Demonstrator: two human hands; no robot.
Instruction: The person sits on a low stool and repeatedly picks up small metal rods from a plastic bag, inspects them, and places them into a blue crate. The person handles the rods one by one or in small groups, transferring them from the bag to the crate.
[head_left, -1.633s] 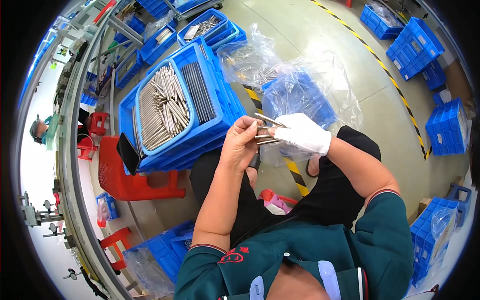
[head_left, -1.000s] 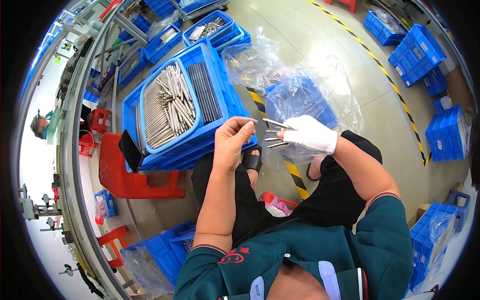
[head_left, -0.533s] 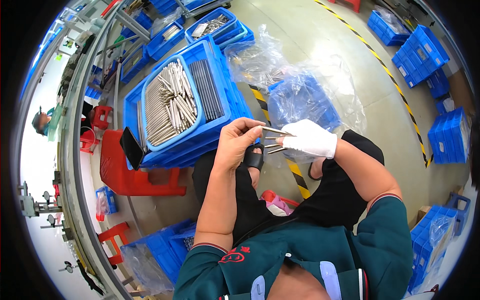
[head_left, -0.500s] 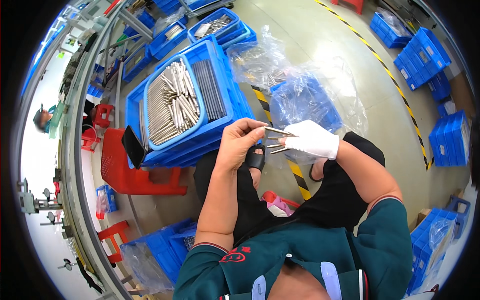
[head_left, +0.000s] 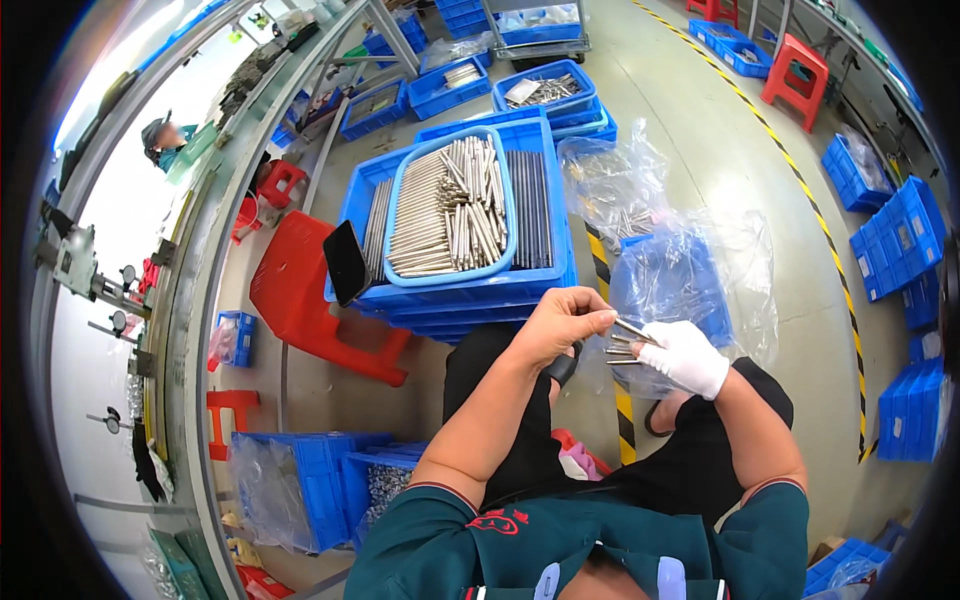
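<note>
So the person's gloved right hand (head_left: 685, 358) is wrapped around a few metal rods (head_left: 624, 362), down in front of the light-blue tray (head_left: 509, 200) and off its right side. They're skinny, straight, silvery and kinda shiny, fanned out a bit with the ends poking left. The bare left hand (head_left: 565, 325) is pinching the end of the top one, thumb against fingers. Red stool (head_left: 305, 285) sits front-left of the tray. In the tray itself: a load more silvery rods (head_left: 420, 225), lined up neatly on the left, piled every which way on the right. Dark grey rods (head_left: 528, 210) stand out just right of it, and loose metal pieces (head_left: 550, 90) fill a bin beyond it.
</note>
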